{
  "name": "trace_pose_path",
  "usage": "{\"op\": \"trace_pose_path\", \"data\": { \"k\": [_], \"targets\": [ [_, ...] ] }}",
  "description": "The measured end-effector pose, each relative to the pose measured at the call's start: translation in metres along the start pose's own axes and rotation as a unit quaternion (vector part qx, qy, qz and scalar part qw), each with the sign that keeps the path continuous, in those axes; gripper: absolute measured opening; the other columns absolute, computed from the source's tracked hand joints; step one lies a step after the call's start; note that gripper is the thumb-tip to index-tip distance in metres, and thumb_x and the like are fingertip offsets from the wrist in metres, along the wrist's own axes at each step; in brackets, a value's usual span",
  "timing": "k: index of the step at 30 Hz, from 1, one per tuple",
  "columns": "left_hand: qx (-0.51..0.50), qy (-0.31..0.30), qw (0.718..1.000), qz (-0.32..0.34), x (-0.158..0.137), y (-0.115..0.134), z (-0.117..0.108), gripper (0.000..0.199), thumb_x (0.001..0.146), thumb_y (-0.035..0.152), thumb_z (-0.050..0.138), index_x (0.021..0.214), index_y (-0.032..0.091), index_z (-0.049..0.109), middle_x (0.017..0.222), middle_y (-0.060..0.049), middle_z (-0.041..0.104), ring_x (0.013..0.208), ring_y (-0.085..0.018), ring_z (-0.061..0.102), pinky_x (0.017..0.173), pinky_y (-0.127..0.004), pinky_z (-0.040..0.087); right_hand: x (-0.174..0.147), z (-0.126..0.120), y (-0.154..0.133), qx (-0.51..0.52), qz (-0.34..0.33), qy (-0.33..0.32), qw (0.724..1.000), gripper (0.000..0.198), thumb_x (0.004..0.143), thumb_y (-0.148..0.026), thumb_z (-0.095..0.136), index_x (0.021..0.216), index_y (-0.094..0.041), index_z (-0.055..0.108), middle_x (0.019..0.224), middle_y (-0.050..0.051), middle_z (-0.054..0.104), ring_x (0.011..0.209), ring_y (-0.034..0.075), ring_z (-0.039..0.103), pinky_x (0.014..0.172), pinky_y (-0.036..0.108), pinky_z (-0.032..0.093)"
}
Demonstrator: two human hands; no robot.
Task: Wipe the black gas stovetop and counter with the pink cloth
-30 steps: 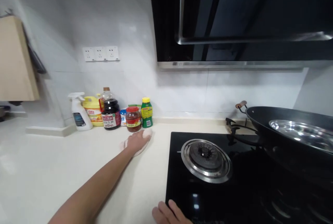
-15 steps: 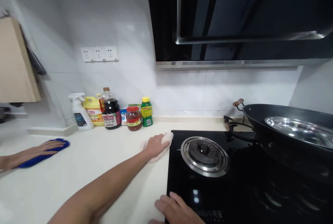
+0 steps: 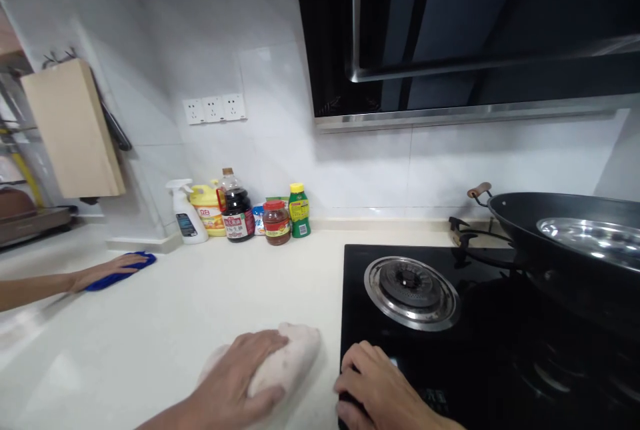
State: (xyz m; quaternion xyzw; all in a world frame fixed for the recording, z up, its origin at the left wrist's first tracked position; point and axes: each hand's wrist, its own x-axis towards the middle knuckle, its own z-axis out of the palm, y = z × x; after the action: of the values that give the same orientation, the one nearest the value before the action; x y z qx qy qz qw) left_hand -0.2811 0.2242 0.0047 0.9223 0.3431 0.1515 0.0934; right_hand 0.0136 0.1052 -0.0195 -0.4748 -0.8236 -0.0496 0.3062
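My left hand (image 3: pixel 245 373) presses on a bunched white cloth (image 3: pixel 295 357), its fingers curved over the near side. The cloth lies on the pale countertop (image 3: pixel 240 297), left of the black gas cooktop (image 3: pixel 480 350). My right hand (image 3: pixel 380 387) rests at the cooktop's front left edge, with bent fingers slightly apart and nothing in them. Behind it sits a round burner (image 3: pixel 410 290) without a pan support. At the far left, another person's hand (image 3: pixel 107 271) lies flat on a blue cloth (image 3: pixel 143 261) on the same counter.
Along the wall stand a white spray bottle (image 3: pixel 187 213), a yellow jug (image 3: pixel 207 203), a dark sauce bottle (image 3: pixel 237 210), a red-lidded jar (image 3: pixel 277 223) and a green bottle (image 3: pixel 299 210). A large wok (image 3: pixel 515 217) occupies the right burner. The range hood (image 3: pixel 450 37) overhangs the cooktop.
My left hand has drawn the white cloth back along the counter towards me, away from the cooktop's rear corner. My right hand stays near the cooktop edge. The view has turned slightly left.
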Motion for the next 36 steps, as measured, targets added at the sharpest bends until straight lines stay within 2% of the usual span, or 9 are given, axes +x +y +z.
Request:
{"op": "trace_pose_path", "data": {
  "k": [4, 7, 10, 13, 17, 21, 25, 32, 36],
  "targets": [
    [0.048, 0.049, 0.988, -0.138, 0.050, -0.045, -0.012, 0.062, 0.088, 0.064, 0.050, 0.138, 0.029, 0.060, 0.145, -0.004, 0.060, 0.133, -0.032, 0.053, 0.113, -0.045, 0.040, -0.003, 0.018, 0.006, -0.059, -0.012, -0.031, 0.998, 0.030, 0.077, -0.046, 0.077, 0.091, -0.023, 0.063, 0.101, 0.004, 0.058, 0.089, 0.020, 0.051, 0.072, 0.030, 0.045],
    [0.074, 0.060, 0.968, -0.232, 0.106, -0.076, -0.021, 0.068, 0.089, 0.066, 0.043, 0.143, 0.026, 0.055, 0.147, -0.006, 0.058, 0.136, -0.031, 0.052, 0.113, -0.044, 0.037, -0.005, 0.028, 0.012, -0.096, -0.034, -0.045, 0.994, 0.034, 0.078, -0.054, 0.076, 0.087, -0.024, 0.062, 0.095, 0.003, 0.057, 0.084, 0.020, 0.050, 0.069, 0.030, 0.046],
    [0.094, 0.059, 0.953, -0.281, 0.159, -0.097, -0.026, 0.075, 0.089, 0.067, 0.038, 0.147, 0.022, 0.049, 0.151, -0.012, 0.053, 0.139, -0.036, 0.047, 0.112, -0.053, 0.034, -0.009, 0.037, 0.016, -0.122, -0.049, -0.016, 0.991, 0.032, 0.083, -0.054, 0.070, 0.091, -0.025, 0.062, 0.091, 0.004, 0.057, 0.083, 0.020, 0.051, 0.071, 0.032, 0.048],
    [0.098, 0.056, 0.949, -0.293, 0.202, -0.100, -0.020, 0.076, 0.088, 0.067, 0.037, 0.147, 0.019, 0.047, 0.149, -0.018, 0.054, 0.136, -0.040, 0.048, 0.108, -0.056, 0.034, -0.009, 0.045, 0.016, -0.152, -0.075, 0.007, 0.985, 0.029, 0.085, -0.052, 0.068, 0.089, -0.024, 0.061, 0.085, 0.005, 0.058, 0.081, 0.021, 0.051, 0.076, 0.036, 0.050],
    [0.090, 0.044, 0.962, -0.255, 0.240, -0.065, 0.002, 0.075, 0.089, 0.066, 0.038, 0.147, 0.020, 0.046, 0.148, -0.017, 0.054, 0.135, -0.039, 0.049, 0.107, -0.052, 0.035, -0.003, 0.038, 0.013, -0.156, -0.099, -0.031, 0.982, 0.041, 0.077, -0.060, 0.075, 0.090, -0.023, 0.063, 0.087, 0.004, 0.059, 0.081, 0.021, 0.050, 0.077, 0.037, 0.049],
    [0.064, 0.029, 0.985, -0.160, 0.237, -0.004, 0.026, 0.067, 0.090, 0.064, 0.042, 0.141, 0.022, 0.052, 0.148, -0.011, 0.056, 0.137, -0.033, 0.047, 0.110, -0.045, 0.034, 0.003, 0.018, 0.010, -0.114, -0.066, -0.062, 0.989, 0.044, 0.080, -0.065, 0.069, 0.094, -0.024, 0.066, 0.093, 0.004, 0.059, 0.086, 0.022, 0.049, 0.074, 0.035, 0.046],
    [0.042, 0.037, 0.993, -0.105, 0.196, 0.043, 0.035, 0.054, 0.089, 0.058, 0.048, 0.126, 0.021, 0.060, 0.129, -0.010, 0.067, 0.124, -0.031, 0.056, 0.104, -0.042, 0.040, 0.004, 0.008, 0.005, -0.076, -0.042, -0.048, 0.995, 0.033, 0.086, -0.055, 0.066, 0.093, -0.024, 0.068, 0.095, 0.004, 0.059, 0.086, 0.020, 0.049, 0.073, 0.034, 0.043],
    [-0.147, 0.096, 0.979, -0.102, 0.135, 0.069, 0.033, 0.043, 0.088, 0.058, 0.048, 0.108, 0.022, 0.061, 0.109, -0.006, 0.071, 0.106, -0.028, 0.064, 0.095, -0.039, 0.048, 0.010, 0.022, 0.000, -0.081, -0.092, 0.053, 0.991, 0.032, 0.085, -0.050, 0.066, 0.076, -0.020, 0.061, 0.088, 0.003, 0.057, 0.081, 0.018, 0.049, 0.071, 0.033, 0.041],
    [-0.095, 0.047, 0.993, -0.049, 0.136, 0.084, 0.037, 0.048, 0.085, 0.051, 0.054, 0.123, 0.023, 0.060, 0.127, -0.007, 0.066, 0.118, -0.030, 0.058, 0.104, -0.043, 0.042, 0.013, 0.034, 0.000, -0.078, -0.156, 0.025, 0.984, 0.041, 0.089, -0.060, 0.058, 0.075, -0.022, 0.059, 0.080, 0.001, 0.054, 0.076, 0.017, 0.047, 0.068, 0.031, 0.040]
  ]
}}
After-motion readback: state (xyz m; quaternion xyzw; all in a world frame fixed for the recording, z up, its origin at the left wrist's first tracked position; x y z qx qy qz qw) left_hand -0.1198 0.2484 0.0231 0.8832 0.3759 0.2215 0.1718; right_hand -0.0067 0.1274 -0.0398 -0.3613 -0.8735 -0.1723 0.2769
